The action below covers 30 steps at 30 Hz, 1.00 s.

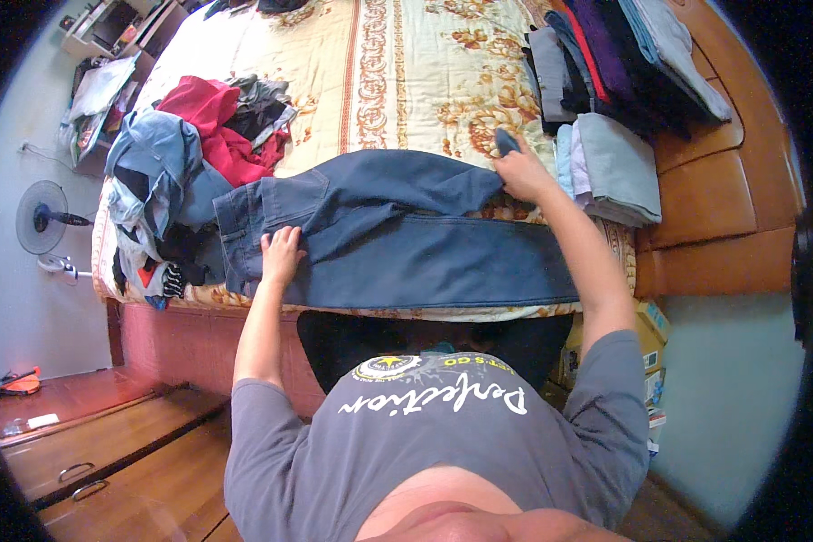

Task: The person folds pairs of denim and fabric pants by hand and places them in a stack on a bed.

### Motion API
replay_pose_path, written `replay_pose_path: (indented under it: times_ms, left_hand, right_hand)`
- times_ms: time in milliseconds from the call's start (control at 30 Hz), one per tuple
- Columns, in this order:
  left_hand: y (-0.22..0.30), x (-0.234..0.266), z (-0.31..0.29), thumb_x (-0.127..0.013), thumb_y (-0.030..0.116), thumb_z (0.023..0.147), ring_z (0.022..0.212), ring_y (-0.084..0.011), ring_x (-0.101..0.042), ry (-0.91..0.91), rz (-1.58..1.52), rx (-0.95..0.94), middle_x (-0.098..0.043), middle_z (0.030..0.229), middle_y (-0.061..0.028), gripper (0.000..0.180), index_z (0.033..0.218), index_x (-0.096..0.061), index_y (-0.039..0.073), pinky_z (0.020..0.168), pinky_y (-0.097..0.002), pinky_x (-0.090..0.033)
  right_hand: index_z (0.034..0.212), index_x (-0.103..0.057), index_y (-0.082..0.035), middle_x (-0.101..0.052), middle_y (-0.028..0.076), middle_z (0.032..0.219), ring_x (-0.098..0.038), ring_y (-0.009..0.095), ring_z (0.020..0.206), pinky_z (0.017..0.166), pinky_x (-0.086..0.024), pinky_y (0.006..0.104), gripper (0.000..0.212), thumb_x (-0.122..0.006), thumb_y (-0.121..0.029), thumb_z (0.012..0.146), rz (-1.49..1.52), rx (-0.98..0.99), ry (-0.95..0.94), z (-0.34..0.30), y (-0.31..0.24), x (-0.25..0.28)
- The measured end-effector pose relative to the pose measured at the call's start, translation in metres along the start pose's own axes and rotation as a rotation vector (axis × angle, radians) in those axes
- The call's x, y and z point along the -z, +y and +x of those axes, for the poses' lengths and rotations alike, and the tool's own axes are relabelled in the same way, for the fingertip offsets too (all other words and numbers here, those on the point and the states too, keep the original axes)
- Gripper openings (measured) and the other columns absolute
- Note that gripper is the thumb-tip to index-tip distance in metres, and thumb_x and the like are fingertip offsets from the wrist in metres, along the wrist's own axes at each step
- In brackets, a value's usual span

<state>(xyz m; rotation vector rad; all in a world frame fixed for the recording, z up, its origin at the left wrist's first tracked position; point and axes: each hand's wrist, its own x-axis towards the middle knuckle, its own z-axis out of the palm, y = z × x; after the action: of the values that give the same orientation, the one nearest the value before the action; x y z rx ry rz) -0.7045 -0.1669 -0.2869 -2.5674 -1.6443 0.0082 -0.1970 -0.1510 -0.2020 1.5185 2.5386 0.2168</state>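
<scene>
The right hand (520,172) is closed around the end of one leg of the dark blue pants (443,257), and a bit of cloth pokes up out of it. The left hand (282,256) lies open on the pants, near the waist. The pants lie sideways along the near edge of the bed, on a flowery bed cover (321,68). A messy heap of clothes (158,149) sits past the waist end. Near the right hand are pale folded clothes (619,167), with a dark folded pile (610,54) behind them
</scene>
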Motion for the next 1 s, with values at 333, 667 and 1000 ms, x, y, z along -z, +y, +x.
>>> replay_pose_path:
  times_ms: [333, 667, 1000]
  left_hand:
    - [0.013, -0.023, 0.045, -0.052, 0.009, 0.07, 0.076, -0.0241, -0.054, 0.194, 0.066, -0.143, -0.053, 0.077, -0.0103, 0.01, 0.08, -0.05, 0.007, 0.072, -0.0337, -0.042]
    - [-0.072, 0.131, 0.109, -0.043, 0.006, 0.082, 0.078, -0.0363, -0.057, 0.655, -0.394, 0.286, -0.058, 0.079, -0.0178, 0.014, 0.092, -0.053, 0.01, 0.065, -0.0444, -0.043]
    - [-0.072, 0.096, -0.028, -0.057, 0.025, 0.076, 0.063, -0.0224, -0.054, 0.189, 0.171, -0.536, -0.05, 0.069, -0.0041, 0.027, 0.096, -0.05, 0.009, 0.053, -0.033, -0.044]
  right_hand:
    - [0.094, -0.059, -0.007, -0.058, 0.017, 0.086, -0.056, 0.036, 0.085, 0.074, -0.045, 0.0411, 0.024, -0.052, -0.004, 0.072, 0.453, -0.323, 0.333, -0.025, 0.031, 0.018]
    - [0.09, -0.053, -0.011, -0.056, 0.008, 0.07, -0.06, 0.025, 0.07, 0.057, -0.047, 0.0376, 0.016, -0.059, -0.016, 0.076, 0.025, -0.397, 0.705, -0.024, 0.044, 0.103]
    - [0.076, -0.046, -0.012, -0.046, 0.002, 0.068, -0.052, 0.018, 0.063, 0.044, -0.043, 0.0288, 0.008, -0.051, -0.013, 0.07, -0.05, 0.063, 0.375, -0.151, -0.071, 0.035]
